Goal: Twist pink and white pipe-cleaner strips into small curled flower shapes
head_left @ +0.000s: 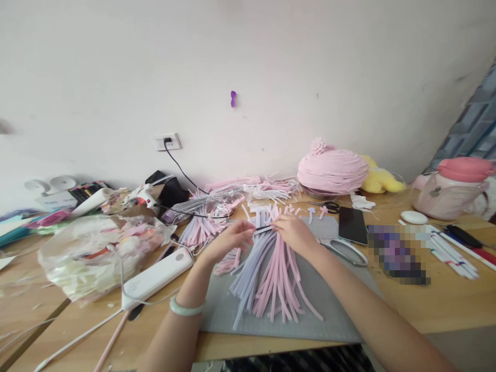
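Note:
My left hand (229,241) and my right hand (295,232) meet over a fan of pink and pale lilac fuzzy strips (271,271) lying on a grey cutting mat (329,305). Both hands pinch the top of the strips, where a thin dark strand (263,228) runs between the fingers. A pale green bangle (186,308) circles my left wrist. More cut pink strips (199,230) lie to the left of the mat.
Scissors (344,250) and a black phone (352,225) lie right of my hands. A white power bank (157,277), a plastic bag (96,253), a glue gun (145,195), a pink coiled dome (332,169), a yellow plush (382,181) and pens (457,253) crowd the wooden table.

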